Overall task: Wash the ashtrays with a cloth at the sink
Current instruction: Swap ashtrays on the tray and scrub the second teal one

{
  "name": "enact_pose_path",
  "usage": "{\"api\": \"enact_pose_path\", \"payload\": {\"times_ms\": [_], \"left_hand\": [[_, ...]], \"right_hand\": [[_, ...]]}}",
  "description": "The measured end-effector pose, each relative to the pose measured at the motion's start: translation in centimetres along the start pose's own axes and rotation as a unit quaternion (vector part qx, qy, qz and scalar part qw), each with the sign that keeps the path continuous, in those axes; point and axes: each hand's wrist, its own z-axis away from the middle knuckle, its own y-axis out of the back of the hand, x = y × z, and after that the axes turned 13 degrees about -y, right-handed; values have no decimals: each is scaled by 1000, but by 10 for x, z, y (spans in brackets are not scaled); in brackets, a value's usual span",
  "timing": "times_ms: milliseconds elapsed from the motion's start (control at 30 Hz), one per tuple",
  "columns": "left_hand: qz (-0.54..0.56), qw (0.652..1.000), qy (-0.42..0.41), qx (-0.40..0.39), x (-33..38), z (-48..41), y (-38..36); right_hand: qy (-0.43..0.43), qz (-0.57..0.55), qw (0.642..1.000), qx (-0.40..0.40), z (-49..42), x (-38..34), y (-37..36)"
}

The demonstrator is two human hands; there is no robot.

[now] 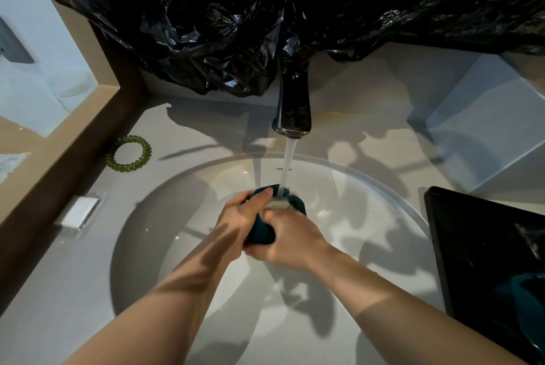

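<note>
The 2 hands meet over the round white sink basin [383, 205], under water running from the dark metal faucet [295, 108]. The left hand [239, 217] and right hand [292, 237] each close their grip round the dark teal cloth [261, 236] (a small pale object [278, 204] shows between them, too hidden to identify). A green coiled hair tie [129, 153] lies on the grey counter [59, 291].

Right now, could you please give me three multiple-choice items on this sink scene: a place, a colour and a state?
1. Where is the green hair tie? A in the basin; B on the counter left of the tap; C on the black tray.
2. What colour is the cloth? A dark teal; B red; C yellow.
3. The tap is: A running; B off; C removed.
B, it rests on bare counter; A, teal shows between left hand and right hand; A, water streams onto the cloth.
</note>
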Motion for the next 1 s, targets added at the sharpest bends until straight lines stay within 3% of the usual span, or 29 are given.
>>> {"api": "enact_pose_path", "payload": {"times_ms": [100, 233, 300, 567, 700, 800, 900, 1000], "left_hand": [[-16, 1000, 6, 15, 1, 1, 0], [-22, 1000, 7, 13, 2, 4, -7], [-22, 1000, 10, 5, 3, 5, -9], [49, 998, 44, -8, -2, 3, -7], [39, 996, 75, -13, 4, 2, -3], [20, 989, 133, -65, 7, 6, -1], [34, 979, 179, -95, 6, 7, 0], [-20, 984, 136, -112, 3, 1, 1]], "right_hand": [[7, 40, 999, -5, 10, 7, 4], [25, 265, 961, 81, 5, 20, 7], [22, 292, 950, 105, 1, 21, 2], [46, 138, 988, 52, -3, 1, 5], [66, 140, 987, 52, 7, 3, 12], [38, 143, 989, 11, 11, 5, 18], [-47, -65, 996, -47, 9, 9, 28], [-106, -341, 933, -29, 5, 18, 33]]}}
